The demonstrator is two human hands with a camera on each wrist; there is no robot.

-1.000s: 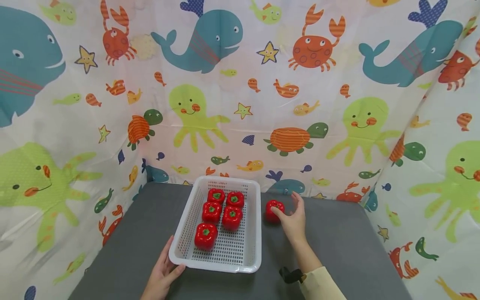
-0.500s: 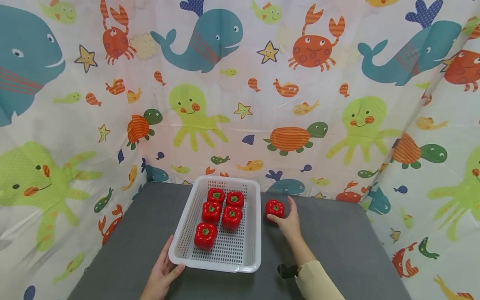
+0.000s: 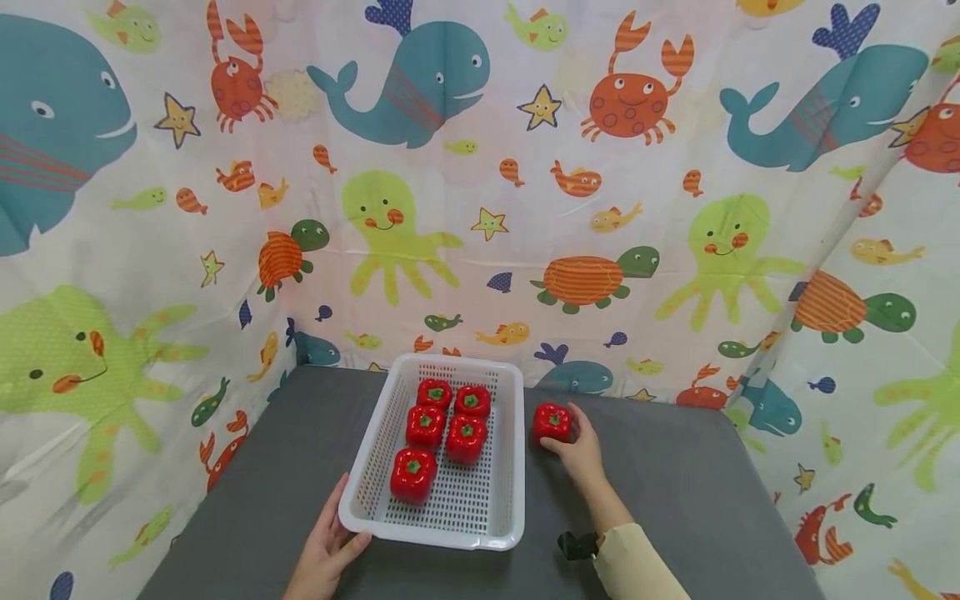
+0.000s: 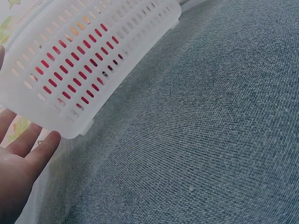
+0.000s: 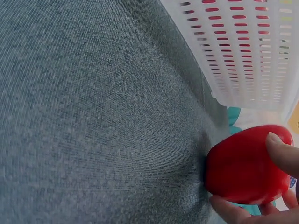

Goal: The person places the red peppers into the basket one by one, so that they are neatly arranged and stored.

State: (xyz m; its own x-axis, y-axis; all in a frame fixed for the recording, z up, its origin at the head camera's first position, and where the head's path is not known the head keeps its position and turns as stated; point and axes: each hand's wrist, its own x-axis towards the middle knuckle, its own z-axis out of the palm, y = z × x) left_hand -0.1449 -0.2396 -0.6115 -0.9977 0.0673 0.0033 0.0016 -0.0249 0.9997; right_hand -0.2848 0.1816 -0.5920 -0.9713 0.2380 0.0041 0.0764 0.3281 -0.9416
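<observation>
In the head view a red bell pepper (image 3: 552,423) stands on the grey table, right of a white plastic basket (image 3: 517,467). My right hand (image 3: 581,454) grips this pepper from its right side. The right wrist view shows the thumb on one side of the bell pepper (image 5: 247,163) and fingers on the other, while its base still meets the table. At the basket's front left corner, my left hand (image 3: 327,546) rests against the wall with fingers fairly straight. The left wrist view shows those fingers (image 4: 44,151) beside the basket (image 4: 70,70).
Several red bell peppers, one of them the front pepper (image 3: 412,477), stand in the basket, mostly toward its back and left. The grey table (image 3: 675,483) meets a patterned sea-animal curtain (image 3: 465,250) at the back and sides.
My right hand has come down and closed around the lone bell pepper, its fingers now against the pepper's side. My left hand and the basket have stayed in place.
</observation>
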